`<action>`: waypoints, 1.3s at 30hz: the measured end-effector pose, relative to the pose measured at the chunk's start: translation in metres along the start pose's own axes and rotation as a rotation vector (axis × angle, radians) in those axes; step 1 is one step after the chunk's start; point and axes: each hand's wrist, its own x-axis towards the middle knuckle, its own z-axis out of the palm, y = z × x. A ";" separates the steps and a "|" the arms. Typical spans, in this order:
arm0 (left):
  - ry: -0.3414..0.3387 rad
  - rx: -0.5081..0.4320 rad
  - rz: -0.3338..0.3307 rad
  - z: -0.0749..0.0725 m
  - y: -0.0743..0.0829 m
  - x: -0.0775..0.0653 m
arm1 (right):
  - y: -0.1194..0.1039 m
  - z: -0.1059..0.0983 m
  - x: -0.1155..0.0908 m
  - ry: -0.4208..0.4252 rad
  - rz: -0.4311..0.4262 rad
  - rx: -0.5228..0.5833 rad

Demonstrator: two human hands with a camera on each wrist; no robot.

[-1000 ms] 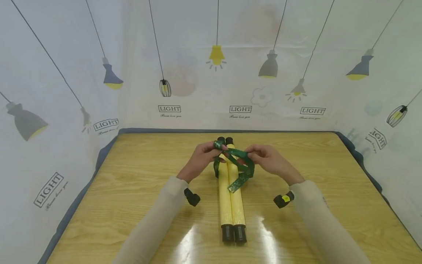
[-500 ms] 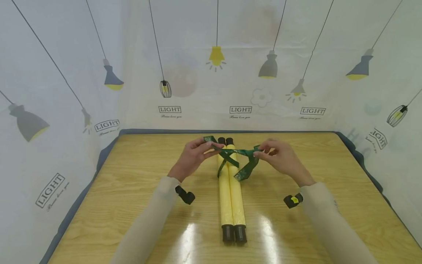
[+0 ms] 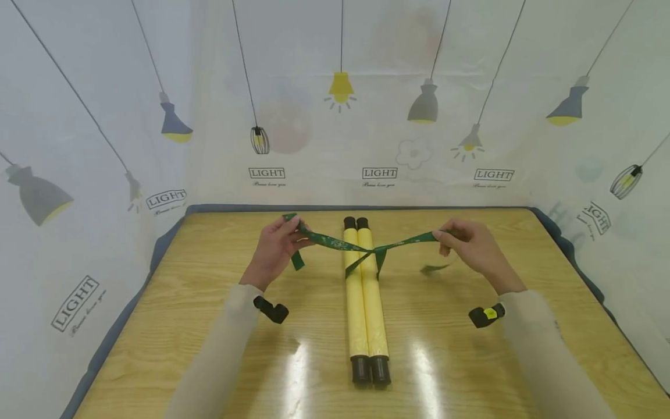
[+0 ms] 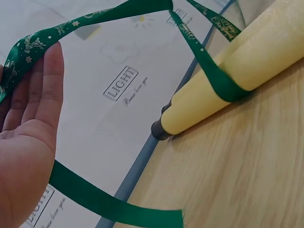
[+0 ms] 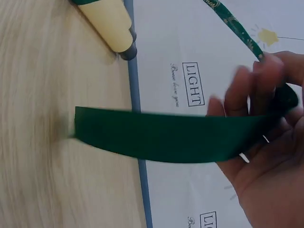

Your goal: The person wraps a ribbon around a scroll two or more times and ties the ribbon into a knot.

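Note:
Two pale yellow rods (image 3: 366, 314) with black end caps lie side by side on the table. A green ribbon (image 3: 335, 241) with gold print loops round both and crosses itself just above them. My left hand (image 3: 274, 247) pinches one end of it to the left of the rods, and a tail of ribbon (image 4: 118, 206) hangs below that hand. On the right side, my right hand (image 3: 473, 250) pinches the other end, its loose tail (image 5: 152, 135) blurred in the right wrist view. Between the hands the ribbon runs nearly straight through the crossing.
The wood-grain table (image 3: 209, 349) ends at a blue edge strip (image 3: 293, 207) at the back. White sheets (image 3: 314, 145) printed with lamps surround it on the left, back and right. Each wrist wears a small black camera (image 3: 272, 309).
Both hands have moved apart, left hand leftward and right hand rightward, each pulling its ribbon end. The loose loops have drawn out into a crossing over the rods, which have stayed in place.

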 end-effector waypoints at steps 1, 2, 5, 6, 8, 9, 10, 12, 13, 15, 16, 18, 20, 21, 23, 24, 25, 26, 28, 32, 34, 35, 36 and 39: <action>0.010 0.002 -0.001 -0.003 0.002 -0.002 | 0.002 -0.001 -0.001 -0.011 0.021 -0.011; 0.022 0.002 -0.005 -0.006 0.004 -0.004 | 0.005 -0.002 -0.001 -0.024 0.029 -0.015; 0.042 0.006 -0.007 -0.017 0.009 -0.010 | 0.012 -0.006 -0.002 -0.036 0.062 -0.090; 0.047 0.011 -0.008 -0.022 0.010 -0.012 | 0.014 -0.007 -0.002 -0.037 0.075 -0.117; 0.062 0.018 -0.009 -0.031 0.013 -0.017 | 0.017 -0.009 -0.002 -0.040 0.093 -0.158; 0.069 0.021 -0.012 -0.036 0.014 -0.020 | 0.018 -0.010 -0.002 -0.040 0.100 -0.174; 0.078 0.021 -0.018 -0.040 0.015 -0.023 | 0.019 -0.012 -0.002 -0.039 0.106 -0.185; 0.099 0.015 -0.034 -0.049 0.017 -0.029 | 0.021 -0.015 -0.003 -0.042 0.120 -0.192; 0.111 0.006 -0.041 -0.053 0.017 -0.031 | 0.021 -0.016 -0.004 -0.043 0.127 -0.195; 0.147 -0.021 -0.058 -0.060 0.019 -0.036 | 0.023 -0.019 -0.005 -0.045 0.136 -0.200; 0.171 -0.035 -0.066 -0.063 0.019 -0.038 | 0.025 -0.020 -0.006 -0.046 0.138 -0.196; 0.216 -0.054 -0.085 -0.068 0.020 -0.043 | 0.028 -0.021 -0.006 -0.050 0.143 -0.196; 0.270 -0.073 -0.106 -0.073 0.021 -0.047 | 0.032 -0.022 -0.007 -0.056 0.145 -0.194; 0.289 -0.082 -0.117 -0.074 0.021 -0.049 | 0.035 -0.022 -0.008 -0.053 0.151 -0.196; 0.326 -0.093 -0.140 -0.078 0.022 -0.052 | 0.040 -0.023 -0.009 -0.050 0.158 -0.203; 0.344 -0.099 -0.150 -0.079 0.022 -0.054 | 0.042 -0.023 -0.010 -0.049 0.160 -0.208; 0.358 -0.109 -0.160 -0.080 0.022 -0.056 | 0.045 -0.023 -0.010 -0.046 0.162 -0.212; 0.374 -0.115 -0.167 -0.082 0.023 -0.058 | 0.049 -0.022 -0.011 -0.046 0.165 -0.216; 0.398 -0.117 -0.186 -0.084 0.023 -0.063 | 0.054 -0.022 -0.012 -0.054 0.164 -0.228; 0.436 -0.076 -0.224 -0.089 0.022 -0.071 | 0.062 -0.020 -0.016 -0.083 0.170 -0.240; 0.449 -0.054 -0.251 -0.091 0.021 -0.075 | 0.065 -0.019 -0.019 -0.097 0.180 -0.247; 0.462 -0.041 -0.264 -0.093 0.020 -0.077 | 0.067 -0.019 -0.021 -0.104 0.186 -0.244; 0.477 -0.033 -0.279 -0.094 0.019 -0.079 | 0.068 -0.019 -0.022 -0.109 0.192 -0.239; 0.516 -0.016 -0.322 -0.097 0.015 -0.083 | 0.075 -0.018 -0.025 -0.123 0.214 -0.250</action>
